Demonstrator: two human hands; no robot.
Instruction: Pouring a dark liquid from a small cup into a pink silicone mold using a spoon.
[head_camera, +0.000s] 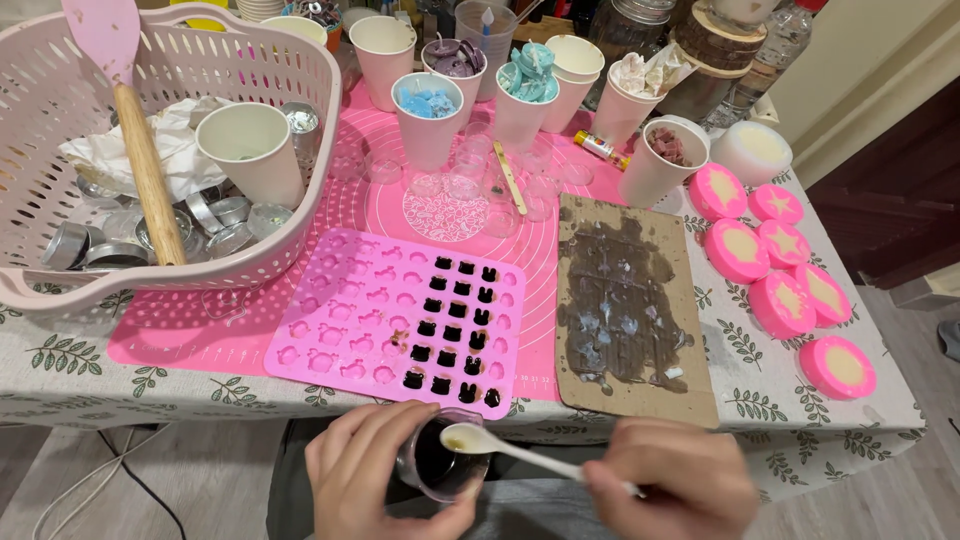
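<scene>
The tabletop (60, 385), under a leaf-print cloth, is crowded, and that crowding is the main hazard: a pink basket (300, 120) of metal tins sits at the left with one edge over the pink silicone mat (200, 340), paper cups (425, 120) of coloured wax pieces stand in a row at the back, and round pink moulds (780, 300) line the right edge, one close to the corner where a nudge could send it off. The pink bear mould (350, 320) lies near the front edge, its right columns filled dark and the left ones empty; a bump against the cloth could slop the filled cavities (they look liquid, though I cannot be sure). Below the tabletop edge, the left hand (365, 470) has its fingers wrapped around a small clear cup (440, 465) of dark liquid, held over the lap rather than over the mat, so any drip likely lands on clothing. The right hand (675, 485) pinches a white plastic spoon (500, 448) whose bowl rests at the cup rim; a tilt could spill it
</scene>
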